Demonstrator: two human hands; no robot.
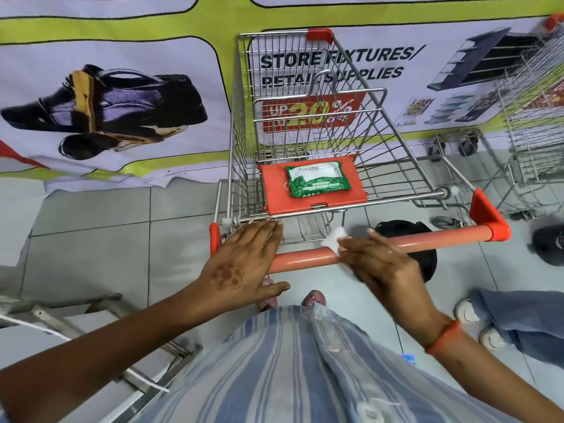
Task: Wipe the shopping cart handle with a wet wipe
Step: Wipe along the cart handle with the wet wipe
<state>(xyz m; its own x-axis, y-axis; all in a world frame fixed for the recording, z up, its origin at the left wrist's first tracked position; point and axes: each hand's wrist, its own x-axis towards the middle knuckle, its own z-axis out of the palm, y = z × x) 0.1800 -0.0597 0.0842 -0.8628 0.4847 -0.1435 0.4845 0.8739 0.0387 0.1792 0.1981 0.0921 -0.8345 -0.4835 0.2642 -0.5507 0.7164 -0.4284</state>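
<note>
The orange handle (305, 257) runs left-right across mid-frame; her right hand (378, 264) presses the wet wipe (333, 238) at centre, left hand (244, 264) flat, open at its left end.

Left hand (241, 264) lay flat and open, fingers stretched forward together, thumb splayed to the right. Right hand (384, 267) reached in, fingers extended leftward, pinching something white at the tips. Both forearms angled inward, wrists straight.
</note>
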